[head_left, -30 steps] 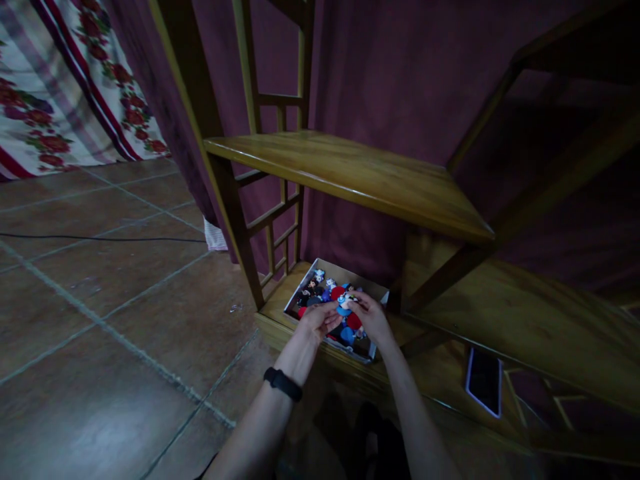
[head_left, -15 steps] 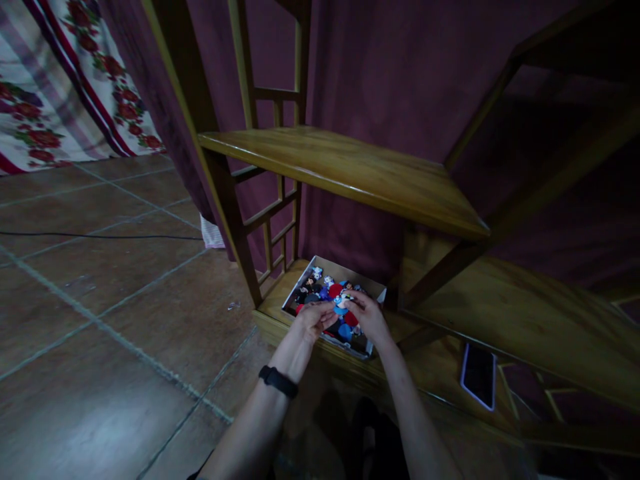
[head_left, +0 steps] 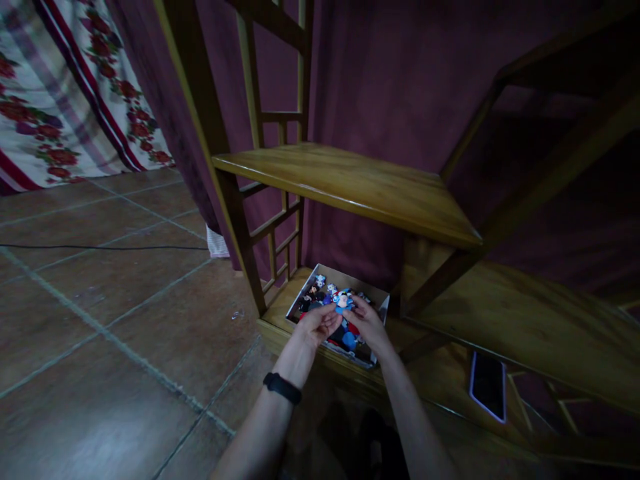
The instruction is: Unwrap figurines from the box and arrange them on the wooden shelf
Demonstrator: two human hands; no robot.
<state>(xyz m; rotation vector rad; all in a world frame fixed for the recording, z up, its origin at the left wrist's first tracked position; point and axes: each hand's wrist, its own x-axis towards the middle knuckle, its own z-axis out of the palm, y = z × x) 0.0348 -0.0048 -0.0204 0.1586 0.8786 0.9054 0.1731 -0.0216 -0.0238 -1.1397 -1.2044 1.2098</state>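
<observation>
Between the fingertips of both hands is a small blue and white figurine [head_left: 343, 299], held just above an open box. My left hand [head_left: 320, 323] has its fingers closed on the figurine's left side, palm turned partly up. From the right, my right hand [head_left: 367, 321] pinches it with thumb and fingers. Beneath them the shallow white cardboard box [head_left: 300, 293] holds several small figurines in black, red, blue and white, partly covered by my hands. A black band [head_left: 283, 388] circles my left wrist.
The box sits on the low shelf of a wooden rack, under a higher wooden shelf [head_left: 345, 183]. A phone with a pale purple edge [head_left: 488, 387] lies to the right. A black cable [head_left: 105, 247] crosses the tiled floor [head_left: 125, 360] at left.
The figurine has been turned, so its white and blue front now faces up more. My right fingers have shifted lower on it. The whole view has shifted slightly.
</observation>
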